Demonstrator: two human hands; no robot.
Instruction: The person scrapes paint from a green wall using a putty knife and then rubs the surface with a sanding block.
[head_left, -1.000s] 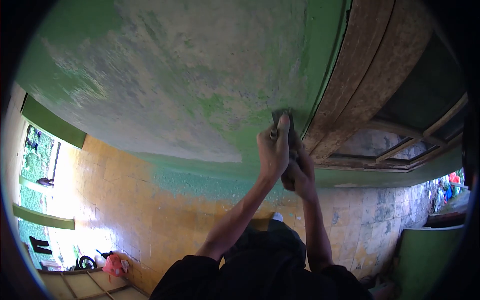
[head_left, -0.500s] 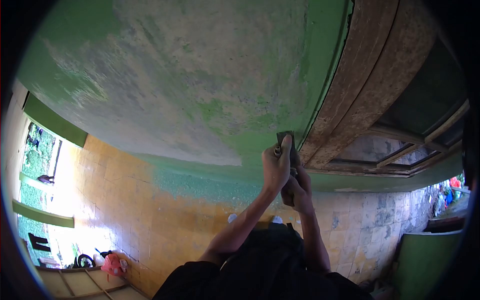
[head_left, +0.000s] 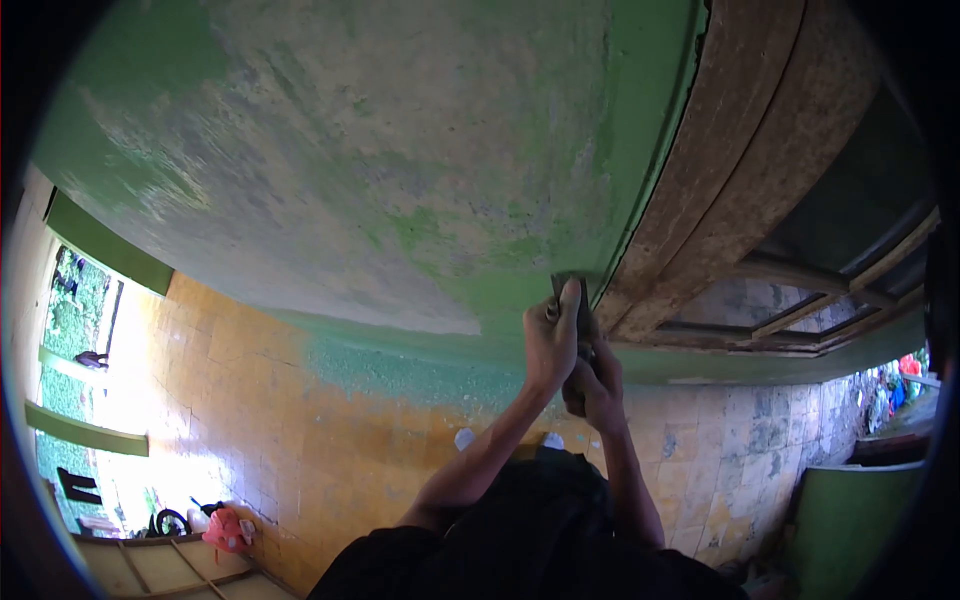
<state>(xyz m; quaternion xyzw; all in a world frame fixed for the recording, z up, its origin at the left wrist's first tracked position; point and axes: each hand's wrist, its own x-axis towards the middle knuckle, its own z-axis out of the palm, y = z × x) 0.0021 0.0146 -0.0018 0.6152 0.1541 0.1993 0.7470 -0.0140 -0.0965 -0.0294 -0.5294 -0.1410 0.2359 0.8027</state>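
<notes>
A flat dark scraper rests with its wide edge against the green wall, close beside the brown wooden window frame. My left hand is closed round the tool, its thumb laid along the blade. Just below and to the right, my right hand is closed round the lower part of the same tool, which the fingers mostly hide. Above the hands the wall shows a large patch of grey and beige with green traces.
Yellow tiled floor lies below the wall. A pink object is at the lower left near a wooden frame. A green box-like piece stands at the lower right. Window bars are at the right.
The scraper and both hands have shifted very slightly down along the wall. The grip of both hands is the same.
</notes>
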